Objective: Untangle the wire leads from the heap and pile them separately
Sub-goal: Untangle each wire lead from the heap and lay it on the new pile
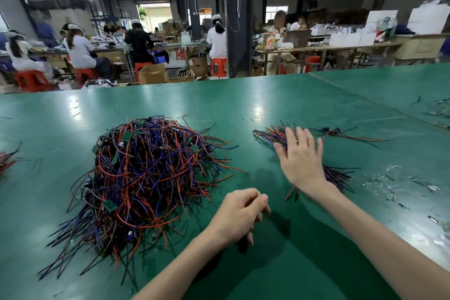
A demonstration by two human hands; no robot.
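A big tangled heap of wire leads [148,173], red, blue and black with small green circuit boards, lies on the green table [243,105] left of centre. To its right lies a smaller, flatter pile of sorted leads [270,135]. My right hand [300,158] is spread flat over that pile with its fingers straight, covering the pile's middle. My left hand [239,215] hovers near the front of the table, just right of the heap, with fingers loosely curled and nothing in them.
Scraps of clear plastic and wire bits [379,182] litter the table at right. A few more leads [6,159] lie at the left edge. Beyond the far edge, several workers sit on red stools [31,79] at other benches.
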